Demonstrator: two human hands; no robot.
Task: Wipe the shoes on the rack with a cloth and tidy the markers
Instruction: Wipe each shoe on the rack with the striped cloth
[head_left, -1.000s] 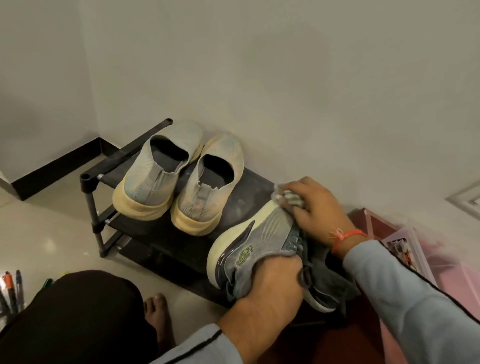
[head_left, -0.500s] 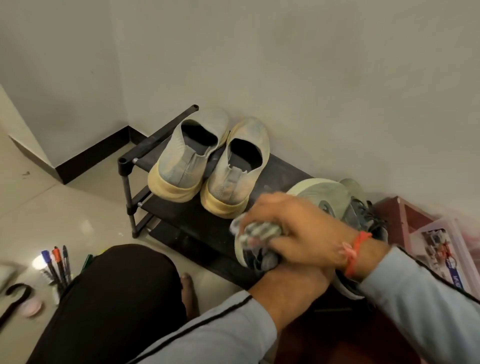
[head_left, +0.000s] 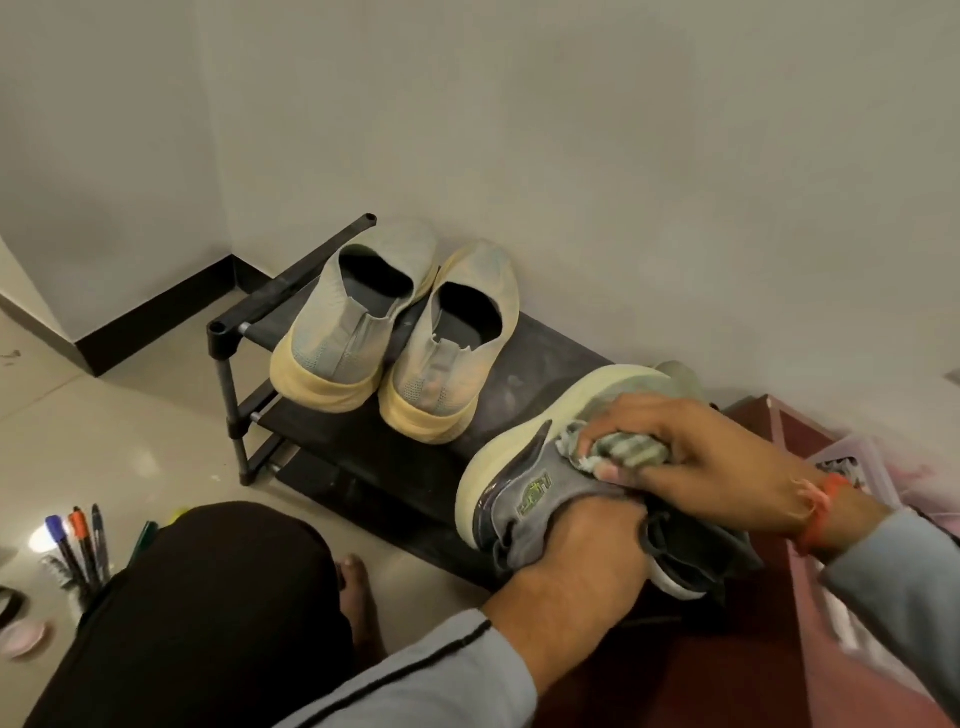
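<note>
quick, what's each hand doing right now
Left hand: grips the grey sneaker.
Right hand: holds the striped cloth against the sneaker.

Both arms in light grey long sleeves; left sleeve (head_left: 415, 680) with a thin dark line running along it, right sleeve (head_left: 904, 587) plain where visible. Orange thread band (head_left: 818, 512) on the right wrist, a pale strand hanging from it. Dark, near-black trousers (head_left: 208, 613) over the knee. Bare foot (head_left: 358, 603) below it, toes showing.
</note>
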